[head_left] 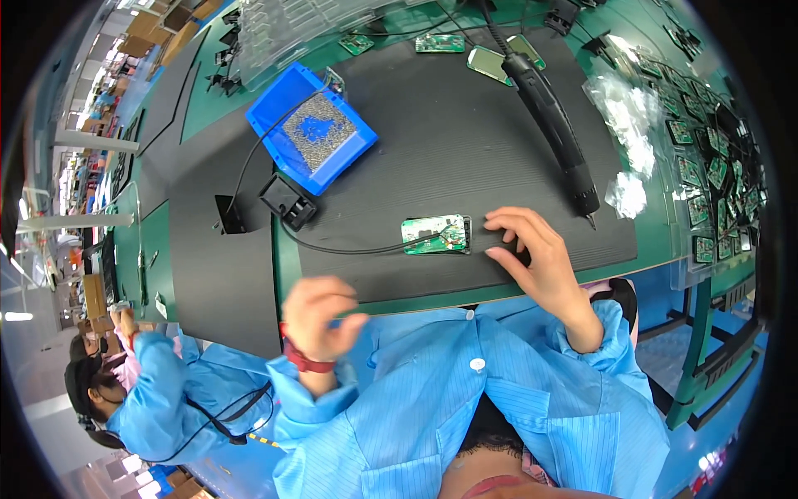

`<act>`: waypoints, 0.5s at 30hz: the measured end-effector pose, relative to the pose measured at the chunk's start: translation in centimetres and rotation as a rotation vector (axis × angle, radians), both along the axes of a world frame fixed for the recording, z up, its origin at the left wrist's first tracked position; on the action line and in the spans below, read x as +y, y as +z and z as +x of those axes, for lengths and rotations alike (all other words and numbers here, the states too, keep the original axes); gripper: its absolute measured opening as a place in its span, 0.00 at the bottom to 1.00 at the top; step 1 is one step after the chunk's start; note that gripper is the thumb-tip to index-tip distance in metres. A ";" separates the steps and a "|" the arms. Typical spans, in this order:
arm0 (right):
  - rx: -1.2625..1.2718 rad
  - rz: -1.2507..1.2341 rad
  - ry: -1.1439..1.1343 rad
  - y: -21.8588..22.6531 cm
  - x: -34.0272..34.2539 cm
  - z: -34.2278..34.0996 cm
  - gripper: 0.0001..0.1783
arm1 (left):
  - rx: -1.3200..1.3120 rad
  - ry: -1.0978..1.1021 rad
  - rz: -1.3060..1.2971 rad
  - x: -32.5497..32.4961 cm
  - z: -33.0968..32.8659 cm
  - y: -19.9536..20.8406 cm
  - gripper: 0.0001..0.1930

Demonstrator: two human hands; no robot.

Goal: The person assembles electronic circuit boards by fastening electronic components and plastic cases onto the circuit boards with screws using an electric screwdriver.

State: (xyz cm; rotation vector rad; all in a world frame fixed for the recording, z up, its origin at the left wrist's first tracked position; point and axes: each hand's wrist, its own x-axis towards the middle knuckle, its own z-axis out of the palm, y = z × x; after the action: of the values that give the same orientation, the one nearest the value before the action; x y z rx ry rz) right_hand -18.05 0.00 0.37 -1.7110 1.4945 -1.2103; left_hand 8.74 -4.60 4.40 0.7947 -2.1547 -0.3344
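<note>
A green circuit board (pixel 432 234) lies in a dark shallow case on the black mat, with a black cable (pixel 349 250) running from it to the left. My right hand (pixel 536 254) is just right of the board, thumb and fingers apart and slightly curved, holding nothing. Lower left, over the table's front edge, my left hand (pixel 320 320) is blurred by motion; its thumb stands away from the bent fingers, and I see nothing in it. The cable leads to a small black block-shaped part (pixel 288 202).
A blue bin (pixel 357 148) of small screws sits at the back left. A black electric screwdriver (pixel 553 125) hangs at the right, bit downward. Clear plastic bags (pixel 628 195) and many circuit boards (pixel 702 249) lie farther right. Another person (pixel 183 399) works at the left.
</note>
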 end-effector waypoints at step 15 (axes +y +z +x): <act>0.153 0.018 0.021 -0.5 -1.3 1.7 0.38 | -0.254 0.181 0.322 -1.4 -5.9 -3.2 0.22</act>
State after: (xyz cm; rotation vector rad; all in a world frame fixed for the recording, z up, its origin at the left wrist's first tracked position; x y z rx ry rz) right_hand -16.36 -1.28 -0.14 -1.8382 1.5670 -1.0724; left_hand 2.84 -5.99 1.15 1.2645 -2.2697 -0.5182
